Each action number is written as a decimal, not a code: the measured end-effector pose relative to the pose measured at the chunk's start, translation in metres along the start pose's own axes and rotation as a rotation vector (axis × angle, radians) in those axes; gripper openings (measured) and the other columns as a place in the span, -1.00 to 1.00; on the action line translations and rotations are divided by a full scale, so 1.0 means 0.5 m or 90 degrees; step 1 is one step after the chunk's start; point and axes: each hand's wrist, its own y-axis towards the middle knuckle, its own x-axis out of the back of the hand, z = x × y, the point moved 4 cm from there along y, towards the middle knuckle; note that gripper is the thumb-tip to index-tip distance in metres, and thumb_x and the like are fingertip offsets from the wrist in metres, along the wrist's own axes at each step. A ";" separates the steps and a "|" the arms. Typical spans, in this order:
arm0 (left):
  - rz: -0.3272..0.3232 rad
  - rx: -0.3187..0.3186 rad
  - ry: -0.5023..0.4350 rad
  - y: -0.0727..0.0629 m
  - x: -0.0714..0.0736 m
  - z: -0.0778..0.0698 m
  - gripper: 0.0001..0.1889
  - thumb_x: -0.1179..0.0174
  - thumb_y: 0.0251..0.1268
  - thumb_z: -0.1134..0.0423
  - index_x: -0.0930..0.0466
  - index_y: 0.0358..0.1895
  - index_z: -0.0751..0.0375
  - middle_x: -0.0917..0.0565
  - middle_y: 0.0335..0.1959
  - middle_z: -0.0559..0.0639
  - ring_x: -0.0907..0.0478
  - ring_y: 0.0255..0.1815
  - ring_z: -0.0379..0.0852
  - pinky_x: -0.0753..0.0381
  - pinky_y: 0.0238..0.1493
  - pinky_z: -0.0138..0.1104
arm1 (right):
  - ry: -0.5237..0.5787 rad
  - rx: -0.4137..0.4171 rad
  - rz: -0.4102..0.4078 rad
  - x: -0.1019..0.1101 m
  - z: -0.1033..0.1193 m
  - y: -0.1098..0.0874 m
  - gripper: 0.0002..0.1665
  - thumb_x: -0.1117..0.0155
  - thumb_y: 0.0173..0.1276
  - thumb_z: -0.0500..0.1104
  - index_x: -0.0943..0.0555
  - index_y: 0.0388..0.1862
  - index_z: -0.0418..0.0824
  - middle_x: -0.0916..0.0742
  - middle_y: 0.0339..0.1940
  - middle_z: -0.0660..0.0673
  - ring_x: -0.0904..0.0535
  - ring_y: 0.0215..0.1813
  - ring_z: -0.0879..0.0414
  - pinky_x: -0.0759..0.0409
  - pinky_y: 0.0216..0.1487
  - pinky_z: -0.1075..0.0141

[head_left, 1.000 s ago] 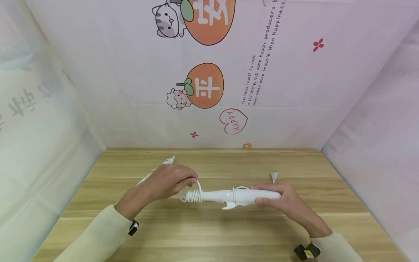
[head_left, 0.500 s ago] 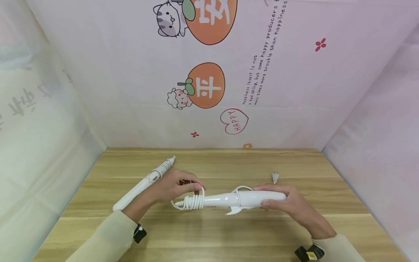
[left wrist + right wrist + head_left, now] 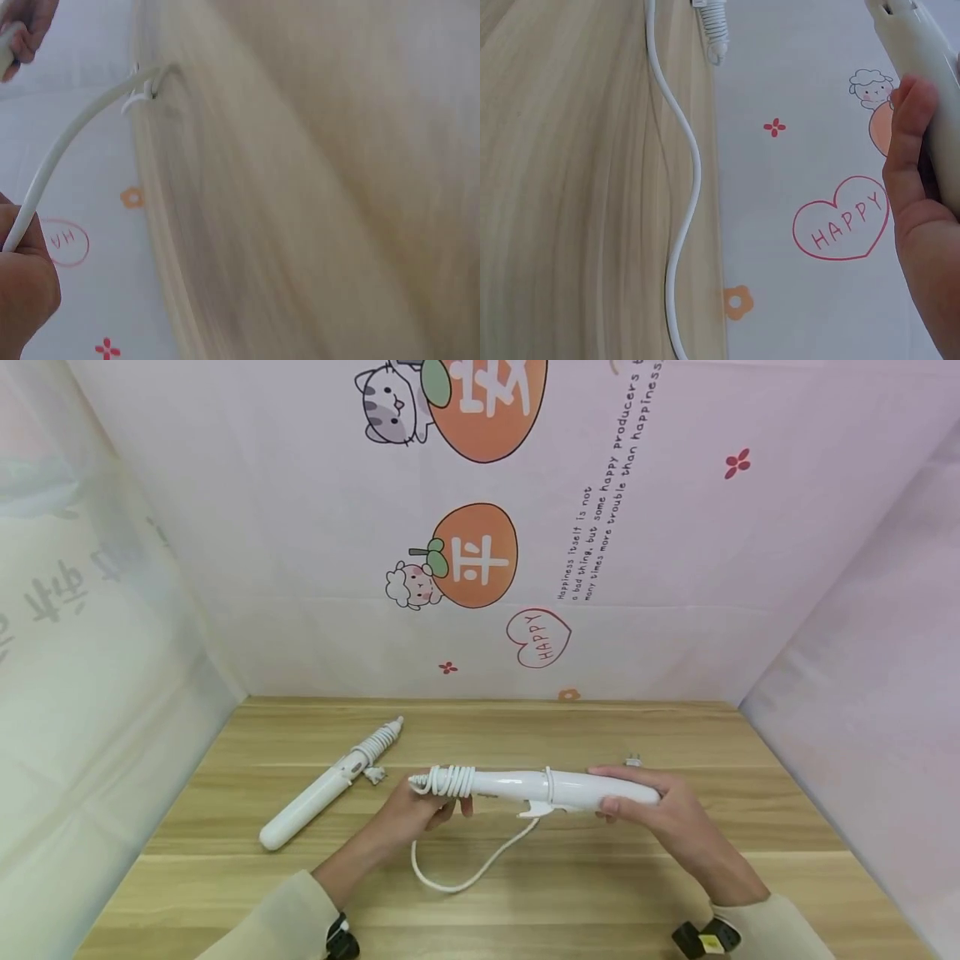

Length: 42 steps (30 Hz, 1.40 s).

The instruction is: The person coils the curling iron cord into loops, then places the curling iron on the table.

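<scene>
A white curling iron [image 3: 510,786] is held level above the table, white cord coiled several times round its narrow left end. My right hand [image 3: 678,818] grips its thick right end; in the right wrist view the fingers curl round the white body [image 3: 922,56]. Under the coiled end is my left hand [image 3: 401,820], partly hidden by the iron. The left wrist view shows the left hand [image 3: 26,289] pinching the cord [image 3: 75,127] between thumb and finger. A loose loop of cord [image 3: 480,875] hangs below the iron.
Another white iron [image 3: 307,806] with a wrapped cord lies slantwise on the wooden table [image 3: 600,902] at the left, its plug [image 3: 377,774] beside it. A second plug [image 3: 633,760] lies behind my right hand. Printed cloth walls [image 3: 637,652] enclose the back and sides.
My left hand has gone from above the coiled end to beneath it, drawing the cord down into a loop. The iron has risen slightly, and the other iron has come fully into view.
</scene>
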 end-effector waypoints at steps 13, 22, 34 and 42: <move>-0.082 0.153 -0.086 -0.012 -0.042 0.001 -0.59 -0.06 0.78 0.06 -0.67 0.36 0.25 -0.64 -0.30 -0.10 -0.30 -0.59 -0.33 -0.25 -0.60 -0.49 | -0.002 -0.045 -0.076 -0.002 -0.014 0.016 -0.53 -0.45 0.52 -0.29 -0.68 0.36 -0.37 -0.87 0.05 0.11 -0.82 -0.18 0.10 -0.79 -0.05 0.25; -0.086 0.169 -0.059 -0.022 -0.062 -0.008 -0.59 -0.09 0.77 0.07 -0.67 0.39 0.20 -0.67 -0.29 -0.06 -0.28 -0.61 -0.30 -0.25 -0.66 -0.51 | 0.006 -0.042 -0.125 0.014 -0.019 0.026 -0.52 -0.45 0.54 -0.27 -0.67 0.35 -0.45 -0.89 -0.09 0.04 -0.86 -0.22 0.06 -0.83 -0.15 0.24; -0.131 0.096 0.207 -0.027 -0.045 -0.026 -0.71 -0.11 0.75 0.11 -0.83 0.11 0.08 -0.85 -0.23 0.00 -0.20 -0.64 -0.32 -0.17 -0.63 -0.47 | -0.027 -0.060 -0.152 0.011 -0.025 0.025 -0.50 -0.50 0.53 -0.19 -0.70 0.34 -0.38 -0.88 -0.07 0.12 -0.87 -0.22 0.01 -0.84 -0.12 0.22; -0.125 0.047 0.346 -0.028 -0.019 -0.051 -0.74 -0.17 0.71 0.13 -0.84 0.08 0.12 -0.78 -0.47 -0.19 -0.24 -0.66 -0.37 -0.19 -0.64 -0.46 | -0.035 -0.068 -0.146 0.010 -0.029 0.021 -0.50 -0.51 0.52 -0.16 -0.71 0.34 -0.34 -0.88 -0.02 0.12 -0.86 -0.22 0.03 -0.83 -0.11 0.22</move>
